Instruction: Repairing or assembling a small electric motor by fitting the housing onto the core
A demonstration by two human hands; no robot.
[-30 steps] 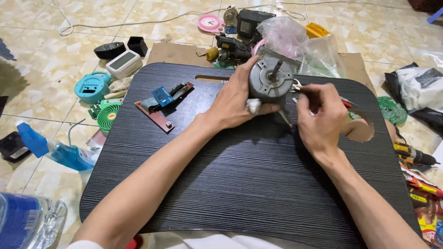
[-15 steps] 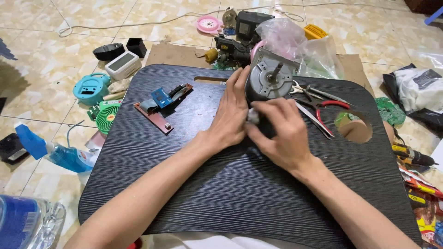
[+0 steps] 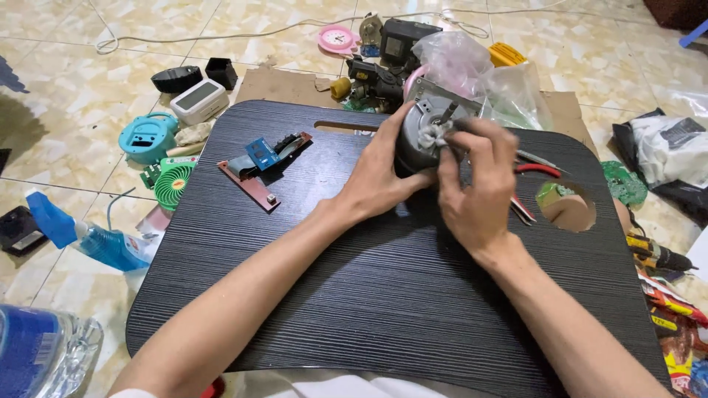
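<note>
A round grey electric motor (image 3: pixel 420 136) with a metal shaft stands tilted on a black wood-grain lap table (image 3: pixel 295 295). My left hand (image 3: pixel 383 173) grips the motor's left side. My right hand (image 3: pixel 476 184) presses a small wad of grey cloth (image 3: pixel 435 136) against the motor's face near the shaft. Pliers with red handles (image 3: pixel 535 171) lie just right of my right hand, partly hidden by it.
A circuit board strip with a blue module (image 3: pixel 262 162) lies on the table's left. A round hole (image 3: pixel 566 208) is at the table's right. Around it on the tiled floor: a spray bottle (image 3: pixel 88 239), a green mini fan (image 3: pixel 173 184), plastic bags (image 3: pixel 479 70), a pink clock (image 3: pixel 338 37).
My right hand moved from the pliers at the right to the motor's front and now rubs its face with a cloth wad. My left hand stayed on the motor.
</note>
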